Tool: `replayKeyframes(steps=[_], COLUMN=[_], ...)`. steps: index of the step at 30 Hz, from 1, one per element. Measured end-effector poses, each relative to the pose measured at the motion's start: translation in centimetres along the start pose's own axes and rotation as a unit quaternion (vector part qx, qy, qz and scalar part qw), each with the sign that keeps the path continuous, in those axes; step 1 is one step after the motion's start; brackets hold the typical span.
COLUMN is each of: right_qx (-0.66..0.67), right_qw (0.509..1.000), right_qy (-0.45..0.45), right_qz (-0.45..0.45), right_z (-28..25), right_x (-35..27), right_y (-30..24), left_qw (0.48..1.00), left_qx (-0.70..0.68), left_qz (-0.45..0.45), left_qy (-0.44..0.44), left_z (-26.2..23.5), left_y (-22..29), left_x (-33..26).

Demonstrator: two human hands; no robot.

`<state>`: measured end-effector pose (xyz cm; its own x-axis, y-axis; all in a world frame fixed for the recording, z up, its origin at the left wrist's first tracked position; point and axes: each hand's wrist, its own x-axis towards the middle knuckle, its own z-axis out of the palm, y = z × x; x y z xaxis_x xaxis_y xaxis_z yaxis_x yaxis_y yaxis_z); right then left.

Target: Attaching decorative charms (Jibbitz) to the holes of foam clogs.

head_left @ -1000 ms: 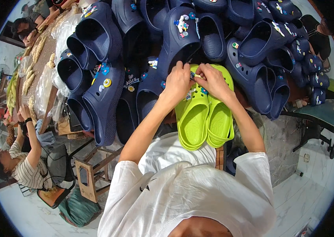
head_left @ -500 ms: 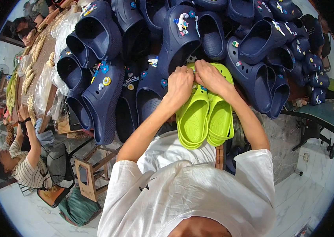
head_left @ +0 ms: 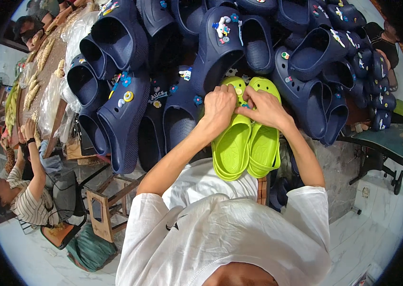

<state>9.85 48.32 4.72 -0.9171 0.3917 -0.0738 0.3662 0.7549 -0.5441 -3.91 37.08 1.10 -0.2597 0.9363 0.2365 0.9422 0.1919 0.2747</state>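
Observation:
A pair of lime-green clogs lies in front of me, the left clog [head_left: 230,151] beside the right clog [head_left: 263,151], with the heels toward me. My left hand [head_left: 220,106] is closed on the left side of the left clog's toe. Bent over the inner side of that toe are the fingers of my right hand [head_left: 263,108], its thumb close to my left fingers. Small yellow and blue charms [head_left: 239,91] show on the left toe between my hands. Whatever my right fingertips pinch is hidden.
Navy clogs [head_left: 124,119] with colourful charms are piled across the table before me. To the left, a person in a striped shirt [head_left: 34,200] sits by another table [head_left: 63,33] with plastic bags. A wooden stool frame [head_left: 100,214] stands at left, a green-seated chair [head_left: 382,143] at right.
My right hand has shifted down and slightly right, baring more of both green toes and the yellow charm. My left hand has moved slightly down, still at the left clog.

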Motion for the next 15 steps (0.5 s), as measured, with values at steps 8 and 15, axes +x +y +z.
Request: replayKeyframes(steps=[8,15], right_qx=[-0.029,-0.087], right_qw=[0.998,0.965], right_qy=[0.052,0.247], right_qz=[-0.023,-0.01], right_z=[1.9,2.3], right_x=[0.2,2.3], right_y=[2.5,2.8], left_qw=[0.999,0.997], left_qx=[0.036,0.057], left_qz=[-0.011,0.016], left_qy=[-0.029,-0.04], left_z=[1.1,-0.2], left_y=[0.3,-0.1], left_x=[0.5,0.0])
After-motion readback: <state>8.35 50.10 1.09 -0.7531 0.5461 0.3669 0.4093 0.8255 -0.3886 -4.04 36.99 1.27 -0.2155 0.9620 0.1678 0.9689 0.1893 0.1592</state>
